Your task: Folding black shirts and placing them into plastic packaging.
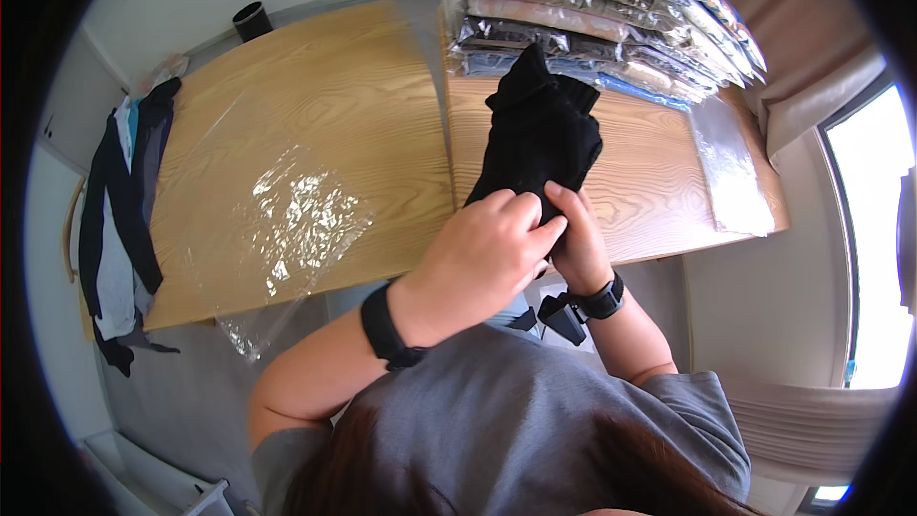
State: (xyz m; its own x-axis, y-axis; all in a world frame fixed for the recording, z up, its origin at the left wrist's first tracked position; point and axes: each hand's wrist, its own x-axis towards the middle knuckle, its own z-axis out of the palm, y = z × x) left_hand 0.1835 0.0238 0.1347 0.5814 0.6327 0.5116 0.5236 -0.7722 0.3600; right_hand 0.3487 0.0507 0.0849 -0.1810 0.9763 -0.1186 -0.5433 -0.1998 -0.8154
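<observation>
My left hand (476, 261) and my right hand (584, 236) both grip the lower end of a bunched black garment (544, 136). The dark fabric is gathered into a thick bundle that rises above my fingers over the right-hand table, and its lower part is hidden by my hands. My fingers meet at its near end. Left of my hands, a clear plastic bag (308, 215) lies flat and wrinkled on the wooden table (372, 86), one corner hanging past the near edge.
Bagged folded garments (566, 14) are stacked at the back right. Clear plastic bags (731, 165) lie at the right edge. Loose clothes (118, 229) hang over the left edge. A black cup (252, 21) stands behind the table. A white bin (157, 476) is at lower left.
</observation>
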